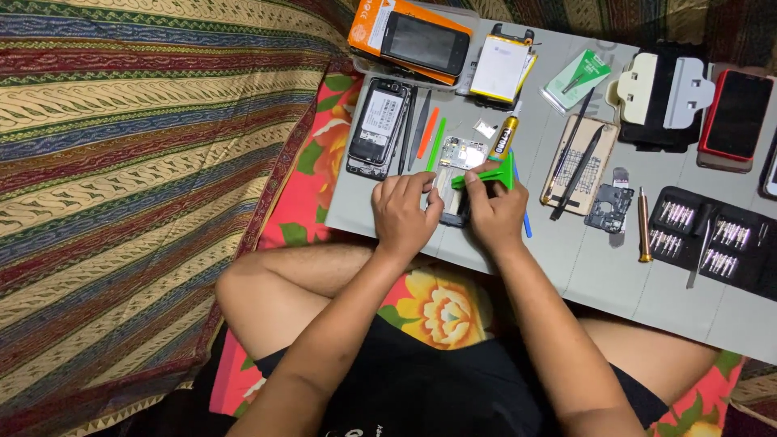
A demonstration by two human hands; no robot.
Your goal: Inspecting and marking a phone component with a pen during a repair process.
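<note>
**Prying an opened phone at the near tabletop edge**

Left hand [405, 212] clamps the opened phone [453, 174] on the grey tabletop [599, 267]; right hand [495, 212] grasps a green pry tool [490, 174] against it. Excess leverage could crack the exposed board, or the tool could slip.

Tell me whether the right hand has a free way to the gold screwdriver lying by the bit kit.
Probably yes: the right hand is holding a green tool, but only bare grey board lies between it and the gold screwdriver.

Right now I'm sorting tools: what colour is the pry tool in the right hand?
Green pry tool, in right hand; head view.
</note>
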